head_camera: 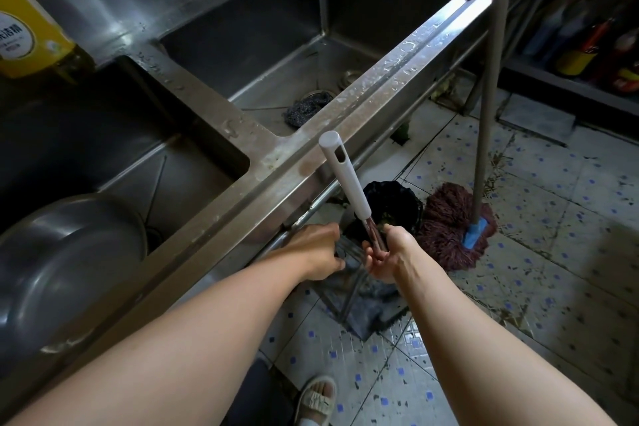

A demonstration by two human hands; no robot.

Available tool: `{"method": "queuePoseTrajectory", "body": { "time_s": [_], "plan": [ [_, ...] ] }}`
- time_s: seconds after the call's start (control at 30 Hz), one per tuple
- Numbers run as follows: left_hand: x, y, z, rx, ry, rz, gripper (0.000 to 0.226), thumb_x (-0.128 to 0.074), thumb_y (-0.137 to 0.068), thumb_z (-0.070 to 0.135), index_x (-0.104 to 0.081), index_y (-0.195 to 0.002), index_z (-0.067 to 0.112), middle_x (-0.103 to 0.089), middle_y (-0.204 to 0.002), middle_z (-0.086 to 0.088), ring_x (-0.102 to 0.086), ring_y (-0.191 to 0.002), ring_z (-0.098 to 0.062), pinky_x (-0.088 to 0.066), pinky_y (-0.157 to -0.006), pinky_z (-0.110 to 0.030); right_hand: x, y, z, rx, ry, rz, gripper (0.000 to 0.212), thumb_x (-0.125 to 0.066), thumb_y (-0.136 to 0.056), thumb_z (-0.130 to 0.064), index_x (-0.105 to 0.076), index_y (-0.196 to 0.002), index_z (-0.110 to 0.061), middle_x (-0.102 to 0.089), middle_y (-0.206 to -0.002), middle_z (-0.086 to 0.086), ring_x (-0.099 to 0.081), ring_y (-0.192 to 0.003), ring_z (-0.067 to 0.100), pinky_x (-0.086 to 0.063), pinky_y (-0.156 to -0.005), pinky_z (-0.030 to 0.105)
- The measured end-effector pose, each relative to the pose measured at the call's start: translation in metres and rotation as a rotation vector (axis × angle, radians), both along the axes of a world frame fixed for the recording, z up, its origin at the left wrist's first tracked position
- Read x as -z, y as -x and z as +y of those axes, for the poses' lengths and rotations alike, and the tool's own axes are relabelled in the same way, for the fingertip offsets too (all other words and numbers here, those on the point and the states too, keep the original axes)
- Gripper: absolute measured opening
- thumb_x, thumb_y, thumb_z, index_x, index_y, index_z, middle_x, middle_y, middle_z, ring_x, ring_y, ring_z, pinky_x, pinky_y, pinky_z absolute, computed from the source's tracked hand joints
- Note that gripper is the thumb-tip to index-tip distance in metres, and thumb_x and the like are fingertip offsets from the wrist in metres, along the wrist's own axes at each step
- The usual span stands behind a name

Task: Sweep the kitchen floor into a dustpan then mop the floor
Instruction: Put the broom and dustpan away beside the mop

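Steel counter [301,162] and speckled tiled floor [539,273] frame a mop [456,228] propped head-down just beside a black bin [390,197]. Right hand [387,258] grips a light, stiff dustpan handle [345,176] low down; left hand [316,251] clasps its dark pan [363,308], likely light but awkward.

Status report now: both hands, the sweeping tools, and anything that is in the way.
Right hand grips white-handled tool. Left hand holds dark dustpan, blurred. Mop idle against sink counter; black bin close ahead.
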State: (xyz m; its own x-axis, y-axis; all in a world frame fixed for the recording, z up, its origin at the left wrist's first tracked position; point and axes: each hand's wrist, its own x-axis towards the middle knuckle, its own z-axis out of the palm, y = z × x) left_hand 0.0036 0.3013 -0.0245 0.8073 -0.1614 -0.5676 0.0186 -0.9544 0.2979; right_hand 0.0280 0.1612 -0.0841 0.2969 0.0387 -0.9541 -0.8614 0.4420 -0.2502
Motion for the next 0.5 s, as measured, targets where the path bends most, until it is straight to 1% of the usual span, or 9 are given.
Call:
{"method": "queuePoseTrajectory", "body": {
  "time_s": [0.07,0.13,0.17,0.23,0.27,0.33,0.43,0.5],
  "plan": [
    [-0.001,0.003,-0.002,0.006,-0.02,-0.012,0.047,-0.061,-0.089,0.037,-0.045,-0.127,0.017,-0.053,-0.124,-0.007,-0.052,-0.112,-0.024,-0.043,-0.086,-0.03,-0.003,0.004,-0.005,-0.023,0.011,-0.001,0.043,-0.036,-0.098,-0.043,-0.052,-0.077,-0.009,-0.045,-0.064,0.004,-0.038,-0.049,0.012,-0.034,-0.048,0.019],
    [-0.003,0.006,-0.003,0.009,-0.037,-0.019,0.047,-0.061,-0.088,0.039,-0.045,-0.127,0.018,-0.053,-0.125,-0.006,-0.051,-0.114,-0.024,-0.042,-0.089,-0.03,-0.007,0.008,-0.012,-0.033,0.029,-0.001,0.038,-0.039,-0.097,-0.042,-0.053,-0.097,-0.007,-0.049,-0.065,0.005,-0.042,-0.051,0.012,-0.036,-0.047,0.021],
    [-0.005,0.008,-0.005,0.009,-0.043,-0.016,0.047,-0.061,-0.088,0.04,-0.045,-0.127,0.019,-0.053,-0.126,-0.005,-0.051,-0.116,-0.024,-0.042,-0.09,-0.03,-0.009,0.011,-0.017,-0.038,0.04,0.001,0.039,-0.041,-0.096,-0.043,-0.051,-0.108,-0.008,-0.051,-0.066,0.006,-0.044,-0.051,0.013,-0.037,-0.046,0.021],
    [-0.009,0.015,-0.009,0.005,-0.035,0.01,0.048,-0.06,-0.088,0.04,-0.044,-0.128,0.02,-0.052,-0.128,-0.004,-0.051,-0.116,-0.024,-0.043,-0.09,-0.03,-0.015,0.018,-0.028,-0.059,0.057,0.01,0.047,-0.043,-0.095,-0.044,-0.048,-0.126,-0.009,-0.053,-0.066,0.006,-0.046,-0.051,0.014,-0.041,-0.041,0.016],
    [-0.011,0.019,-0.012,-0.001,-0.017,0.029,0.048,-0.061,-0.088,0.039,-0.044,-0.129,0.019,-0.052,-0.128,-0.004,-0.051,-0.116,-0.023,-0.045,-0.091,-0.031,-0.019,0.022,-0.035,-0.062,0.06,0.013,0.05,-0.044,-0.094,-0.044,-0.047,-0.131,-0.01,-0.053,-0.066,0.005,-0.047,-0.051,0.014,-0.043,-0.038,0.017],
    [-0.02,0.027,-0.021,-0.008,0.006,0.056,0.05,-0.062,-0.088,0.038,-0.043,-0.13,0.019,-0.052,-0.129,-0.003,-0.053,-0.114,-0.022,-0.047,-0.093,-0.035,-0.033,0.032,-0.049,-0.065,0.066,-0.001,0.051,-0.045,-0.094,-0.043,-0.045,-0.132,-0.009,-0.053,-0.067,0.005,-0.048,-0.053,0.014,-0.044,-0.037,0.017],
    [-0.035,0.039,-0.037,0.01,-0.021,0.028,0.048,-0.062,-0.087,0.039,-0.044,-0.127,0.02,-0.054,-0.126,-0.002,-0.053,-0.115,-0.024,-0.046,-0.095,-0.037,-0.056,0.047,-0.069,-0.085,0.098,-0.043,0.049,-0.045,-0.095,-0.036,-0.039,-0.133,-0.006,-0.055,-0.07,0.004,-0.049,-0.054,0.012,-0.043,-0.039,0.016],
    [-0.048,0.047,-0.051,0.019,-0.023,0.005,0.046,-0.062,-0.087,0.041,-0.045,-0.125,0.02,-0.055,-0.124,-0.001,-0.053,-0.115,-0.023,-0.045,-0.095,-0.038,-0.073,0.057,-0.083,-0.101,0.084,-0.066,0.049,-0.045,-0.096,-0.034,-0.041,-0.134,-0.004,-0.054,-0.07,0.003,-0.049,-0.053,0.011,-0.043,-0.041,0.015]
  ]
}}
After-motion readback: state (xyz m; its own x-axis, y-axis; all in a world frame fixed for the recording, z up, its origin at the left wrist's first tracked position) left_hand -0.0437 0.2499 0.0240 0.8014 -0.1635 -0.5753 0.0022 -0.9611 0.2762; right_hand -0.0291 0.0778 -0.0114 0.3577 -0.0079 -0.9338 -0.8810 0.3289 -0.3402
